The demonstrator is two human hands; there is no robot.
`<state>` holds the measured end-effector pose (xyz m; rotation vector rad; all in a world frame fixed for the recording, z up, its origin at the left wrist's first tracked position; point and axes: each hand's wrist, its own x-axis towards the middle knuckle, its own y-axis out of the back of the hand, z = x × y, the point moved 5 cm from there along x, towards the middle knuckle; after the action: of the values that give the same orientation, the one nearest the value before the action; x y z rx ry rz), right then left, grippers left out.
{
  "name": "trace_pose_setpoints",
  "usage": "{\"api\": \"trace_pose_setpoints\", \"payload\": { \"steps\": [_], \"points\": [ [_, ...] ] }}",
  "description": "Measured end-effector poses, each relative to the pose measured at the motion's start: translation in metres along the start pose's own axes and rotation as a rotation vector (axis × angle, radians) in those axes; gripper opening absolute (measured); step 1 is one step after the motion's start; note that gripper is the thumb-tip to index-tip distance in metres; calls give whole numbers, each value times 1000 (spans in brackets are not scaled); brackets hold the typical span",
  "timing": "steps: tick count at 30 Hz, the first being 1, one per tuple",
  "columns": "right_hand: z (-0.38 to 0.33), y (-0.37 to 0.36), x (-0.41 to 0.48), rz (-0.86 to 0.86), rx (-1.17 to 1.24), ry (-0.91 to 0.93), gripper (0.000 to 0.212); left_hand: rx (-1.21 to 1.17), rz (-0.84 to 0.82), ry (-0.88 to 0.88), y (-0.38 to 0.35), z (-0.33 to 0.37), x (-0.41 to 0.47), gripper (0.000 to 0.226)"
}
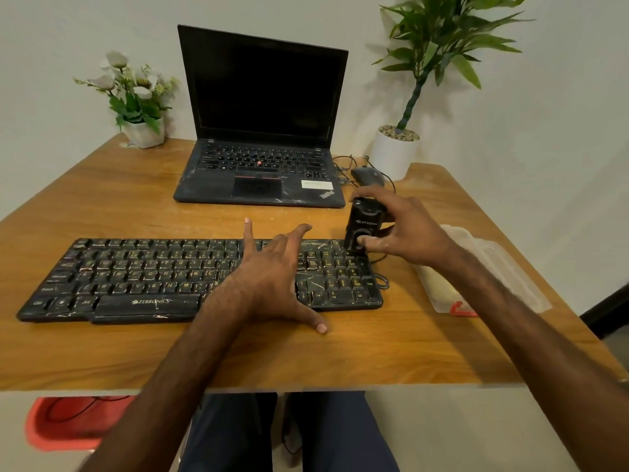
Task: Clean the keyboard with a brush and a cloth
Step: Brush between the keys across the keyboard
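On one desk (102, 206), one keyboard (136, 274) beneath spread left fingers (248, 233), right fingers (371, 241) curled around one black gadget (366, 219).

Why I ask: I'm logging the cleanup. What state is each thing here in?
laptop: lid open, screen dark
keyboard: flat, streaked with white marks
black device: upright, at keyboard's far right corner
left hand: open, fingers spread over keyboard
right hand: grips black device

Matt black plastic keyboard (170, 277), streaked white, on smooth wood-grain table (340, 356).
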<state>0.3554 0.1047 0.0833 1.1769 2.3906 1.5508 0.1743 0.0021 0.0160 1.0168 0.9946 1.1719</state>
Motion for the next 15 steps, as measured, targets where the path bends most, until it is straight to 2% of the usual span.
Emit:
{"api": "trace_pose_setpoints", "payload": {
  "steps": [3,9,15],
  "points": [
    [-7,-15,11,-14,62,14,63,-4,5,-6,0,0,0,156],
    [-7,-21,36,-17,-129,40,68,-3,9,-5,0,0,-1,156],
    [-26,-28,27,-48,-103,152,67,24,16,-10,0,0,0,157]
  ]
}}
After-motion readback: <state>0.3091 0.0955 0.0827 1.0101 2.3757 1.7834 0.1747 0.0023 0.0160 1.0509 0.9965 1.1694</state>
